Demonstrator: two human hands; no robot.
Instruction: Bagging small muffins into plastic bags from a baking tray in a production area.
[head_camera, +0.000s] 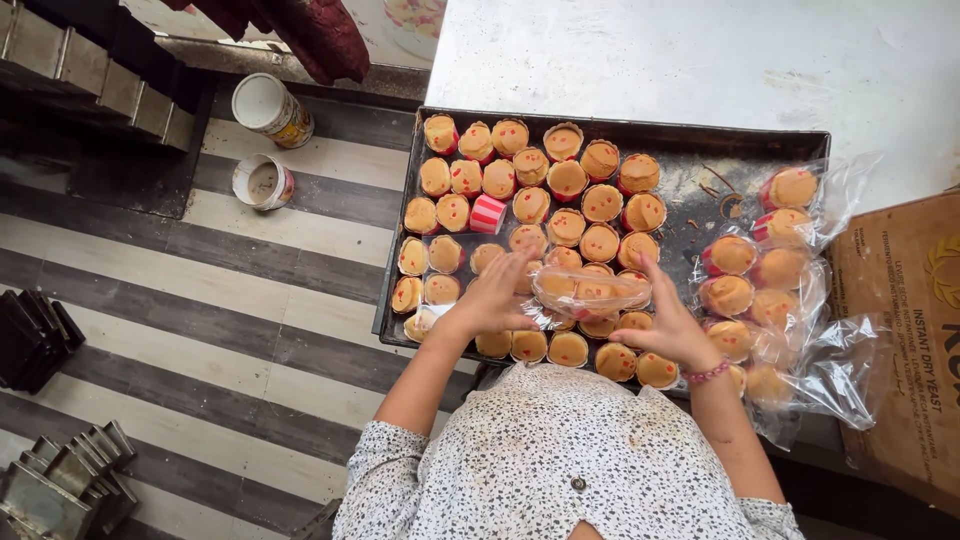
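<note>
1. Striped grey-and-cream floor (250, 300) fills the left side, with stacked metal tins (60, 485) at its lower corner and two open cans (268, 140) standing near the wall, out of the way.
2. Pale desk (700, 60) carries a dark baking tray (690, 170) pushed close to the person, so everything sits within easy reach.
3. Cupcakes (560, 190) crowd the tray's left and middle, set side by side in rows; one lies tipped, showing its red-striped case (488, 213).
4. Filled clear bags (775, 280) lie in a row along the tray's right edge, beside a brown cardboard box (900, 340), apart from the loose cakes.
5. One plastic bag of cupcakes (590, 290) hangs just above the tray's near edge, held between both hands.
6. Left hand (495, 297) grips the bag's left end, its fingers closed on the plastic.
7. Right hand (668, 322) holds the right end, fingers curled around the bag while the upper ones spread.
</note>
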